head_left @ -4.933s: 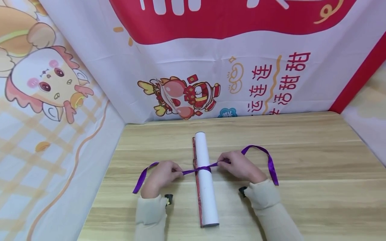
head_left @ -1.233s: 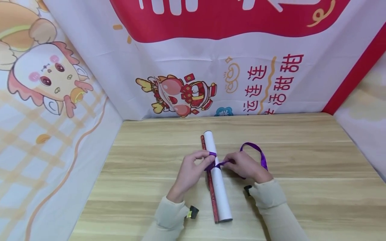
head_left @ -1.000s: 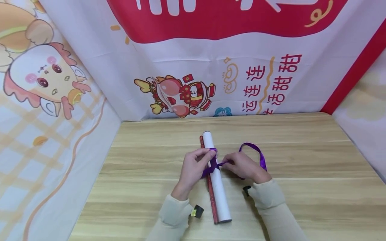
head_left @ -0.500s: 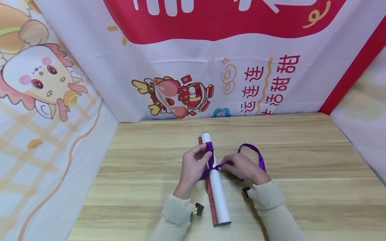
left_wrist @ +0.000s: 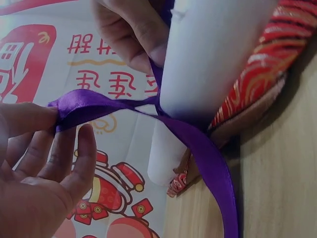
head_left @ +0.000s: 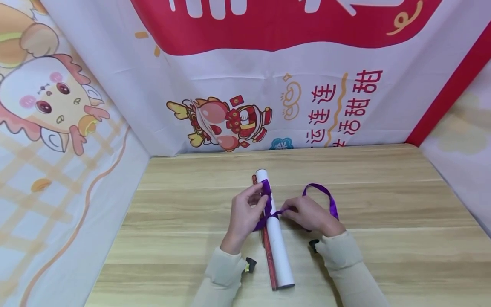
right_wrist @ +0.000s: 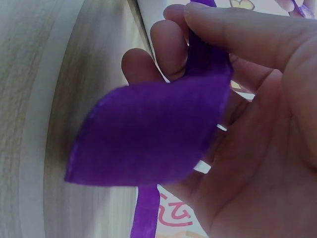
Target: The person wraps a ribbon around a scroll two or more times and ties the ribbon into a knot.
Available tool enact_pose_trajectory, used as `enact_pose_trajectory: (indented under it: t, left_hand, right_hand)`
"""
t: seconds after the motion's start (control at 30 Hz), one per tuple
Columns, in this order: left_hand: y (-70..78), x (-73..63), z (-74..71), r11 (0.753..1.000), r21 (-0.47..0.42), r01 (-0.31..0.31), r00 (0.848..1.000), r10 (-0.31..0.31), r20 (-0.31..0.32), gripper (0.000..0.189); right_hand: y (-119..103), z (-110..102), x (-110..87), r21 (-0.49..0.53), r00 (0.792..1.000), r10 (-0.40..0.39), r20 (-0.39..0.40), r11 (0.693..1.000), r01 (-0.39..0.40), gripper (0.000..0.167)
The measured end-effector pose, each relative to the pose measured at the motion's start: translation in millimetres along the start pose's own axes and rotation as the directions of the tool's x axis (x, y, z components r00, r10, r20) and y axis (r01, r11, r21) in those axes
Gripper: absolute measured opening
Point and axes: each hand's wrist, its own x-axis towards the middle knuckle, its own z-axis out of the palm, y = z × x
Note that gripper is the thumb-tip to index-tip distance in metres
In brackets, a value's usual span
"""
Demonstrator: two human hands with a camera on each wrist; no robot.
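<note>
A white rolled scroll (head_left: 280, 256) lies lengthwise on the table, with a red patterned strip (head_left: 270, 260) along its left side. Purple ribbon (left_wrist: 203, 148) goes round its middle. Above the scroll, my left hand (head_left: 243, 215) pinches a folded loop of ribbon (left_wrist: 84, 104) between thumb and fingers; a tail of it hangs down on the left side. My right hand (head_left: 310, 213), just right of the scroll, pinches the other length of ribbon (right_wrist: 203, 54) close to the crossing. The rest of that length curves loosely behind the right hand.
The wooden table (head_left: 184, 221) stretches out on both sides of the scroll. A printed cloth backdrop (head_left: 245, 68) rises at the table's far edge, and another patterned cloth (head_left: 57, 179) hangs along the left. Dark wrist cameras (head_left: 250, 265) sit at both cuffs.
Earlier both hands drew the ribbon out to either side. My left hand has since moved right, over the scroll, and now holds up a loop, raised slightly further. The right hand stays nearly still.
</note>
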Motion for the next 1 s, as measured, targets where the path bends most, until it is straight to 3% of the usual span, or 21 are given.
enact_pose_trajectory:
  t: [0.13, 0.43, 0.73, 0.87, 1.0]
  left_hand:
    - [0.0, 1.0, -2.9, 1.0, 0.017, -0.004, 1.0, 0.004, 0.013, 0.031]
    - [-0.9, 2.4, -3.1, 0.999, -0.044, 0.012, 0.999, -0.01, 0.036, 0.016]
    - [-1.0, 1.1, -2.9, 0.997, -0.063, 0.047, 0.999, -0.045, 0.027, 0.025]
    - [-1.1, 0.8, -3.7, 0.999, -0.034, 0.016, 0.999, -0.015, 0.032, 0.008]
    - [-0.2, 0.3, -4.6, 1.0, 0.014, -0.008, 0.999, 0.007, 0.044, 0.016]
  right_hand:
    - [-1.6, -1.8, -0.5, 0.012, 1.0, 0.018, 0.004, 1.0, -0.018, 0.014]
    - [-1.8, -5.1, -3.5, 0.01, 1.0, 0.012, -0.017, 1.0, -0.012, 0.015]
    - [4.5, -13.6, -9.7, 0.008, 0.998, -0.012, -0.056, 1.0, 0.013, 0.015]
    - [7.9, -19.7, -12.8, 0.001, 0.997, -0.03, -0.07, 1.0, 0.03, 0.016]
    - [14.4, -29.3, -18.6, 0.035, 0.997, 0.015, -0.078, 0.999, -0.012, 0.019]
